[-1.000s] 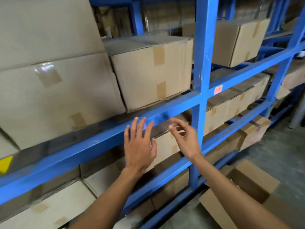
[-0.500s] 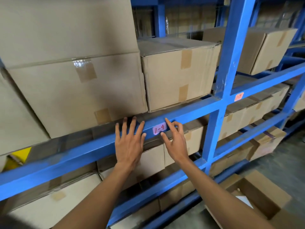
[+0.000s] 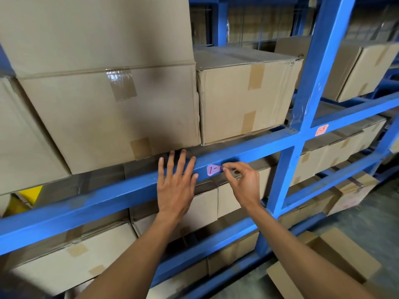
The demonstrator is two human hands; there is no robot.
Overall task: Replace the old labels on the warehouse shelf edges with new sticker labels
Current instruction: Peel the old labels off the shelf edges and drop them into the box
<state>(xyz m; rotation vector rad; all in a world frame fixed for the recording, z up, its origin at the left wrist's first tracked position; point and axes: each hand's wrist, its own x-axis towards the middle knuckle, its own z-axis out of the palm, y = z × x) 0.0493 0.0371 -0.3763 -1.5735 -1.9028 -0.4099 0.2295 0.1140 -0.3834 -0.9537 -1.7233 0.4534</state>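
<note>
i saw the blue shelf beam (image 3: 121, 192) run slantwise across my view, its front edge bare to the left of the hands and free up to the blue post (image 3: 302, 117) on the right. a narrow gap lay between the beam's top and the boxes above it. my left hand (image 3: 176, 186) lay flat on the beam, fingers (image 3: 170, 162) straight and spread, tips up at the lower edge of the big box (image 3: 112, 117), holding nothing. just beside it, my right hand (image 3: 244, 182) had its fingers curled, thumb and forefinger pinching the right end of the pink label (image 3: 212, 170), which sat on the beam's front face with "1-" showing and that end lifted off. i counted two pink labels: this one and a second label (image 3: 321, 130) past the post, well apart. two boxes stood side by side right over the hands, the big one and a smaller box (image 3: 244, 98).
</note>
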